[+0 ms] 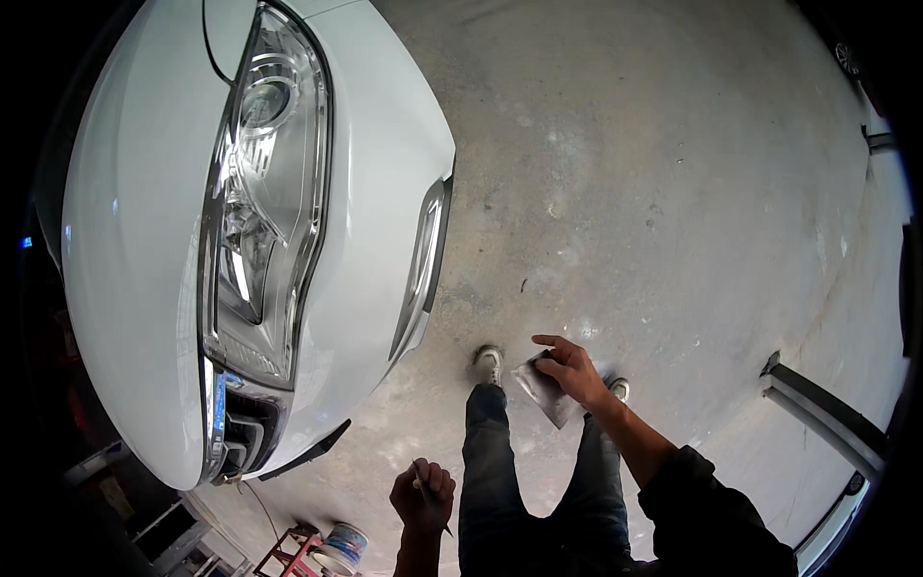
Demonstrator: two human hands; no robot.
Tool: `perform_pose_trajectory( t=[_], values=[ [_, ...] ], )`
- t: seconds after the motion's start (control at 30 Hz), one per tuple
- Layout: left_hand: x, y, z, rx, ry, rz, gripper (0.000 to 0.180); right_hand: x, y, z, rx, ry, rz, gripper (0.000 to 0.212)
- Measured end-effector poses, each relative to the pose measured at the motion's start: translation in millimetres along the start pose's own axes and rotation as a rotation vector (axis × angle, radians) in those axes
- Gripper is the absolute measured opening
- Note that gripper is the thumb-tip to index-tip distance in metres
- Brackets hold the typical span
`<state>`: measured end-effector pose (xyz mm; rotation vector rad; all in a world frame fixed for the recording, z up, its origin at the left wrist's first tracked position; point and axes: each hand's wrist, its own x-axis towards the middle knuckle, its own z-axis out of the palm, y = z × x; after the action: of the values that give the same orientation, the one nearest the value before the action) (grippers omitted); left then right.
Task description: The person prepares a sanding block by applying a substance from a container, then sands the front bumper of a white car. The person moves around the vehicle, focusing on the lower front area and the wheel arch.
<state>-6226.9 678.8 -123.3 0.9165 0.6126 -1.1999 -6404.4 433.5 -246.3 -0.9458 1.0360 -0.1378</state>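
My left hand [423, 493] is closed in a fist low in the view, left of my legs. A thin, dark, pointed tool [430, 500] sticks out of it on both sides; its exact kind I cannot make out. In front of my legs, my right hand [574, 373] pinches a flat grey sheet [544, 391] with pale smudges, its index finger stretched out above the sheet. The sheet hangs tilted, with one corner pointing down. Neither hand touches the white car [385, 125] on the left, whose headlight [255, 212] faces me.
A grey concrete floor [615, 212] spreads ahead and to the right. At the lower left stand a paint-stained bucket [343, 548] and a red metal frame [286, 555]. A dark metal beam [832, 413] juts in at the right. My shoes [488, 365] are below the sheet.
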Motion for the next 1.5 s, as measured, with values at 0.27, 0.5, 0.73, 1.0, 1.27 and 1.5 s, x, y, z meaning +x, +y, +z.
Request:
perform_pose_trajectory(
  t=[0.27, 0.5, 0.73, 1.0, 1.27, 1.5],
  values=[
    [-106.6, -146.7, 96.4, 0.337, 0.186, 0.692, 0.016, -173.5, -57.5, -121.2, 0.175, -0.005, -0.092, 0.017],
    [-230.4, -310.9, 203.9, 0.797, 0.243, 1.137, 0.018, -319.2, -141.4, -172.1, 0.120, -0.089, -0.381, 0.015],
    [-282.7, -377.7, 219.6, 1.084, 0.343, 1.185, 0.017, -386.0, -124.8, -191.9, 0.202, -0.173, -0.284, 0.016],
    [-300.7, -418.6, 209.6, 1.189, 0.271, 1.239, 0.015, -428.4, -99.5, -204.0, 0.300, -0.165, -0.224, 0.015],
    [-316.9, -428.7, 203.3, 1.394, 0.251, 1.158, 0.021, -435.8, -70.6, -204.9, 0.338, -0.094, -0.229, 0.016],
    [-331.3, -410.3, 217.2, 1.607, 0.097, 1.011, 0.014, -442.2, -92.3, -212.3, 0.523, 0.004, -0.330, 0.016]
  ],
)
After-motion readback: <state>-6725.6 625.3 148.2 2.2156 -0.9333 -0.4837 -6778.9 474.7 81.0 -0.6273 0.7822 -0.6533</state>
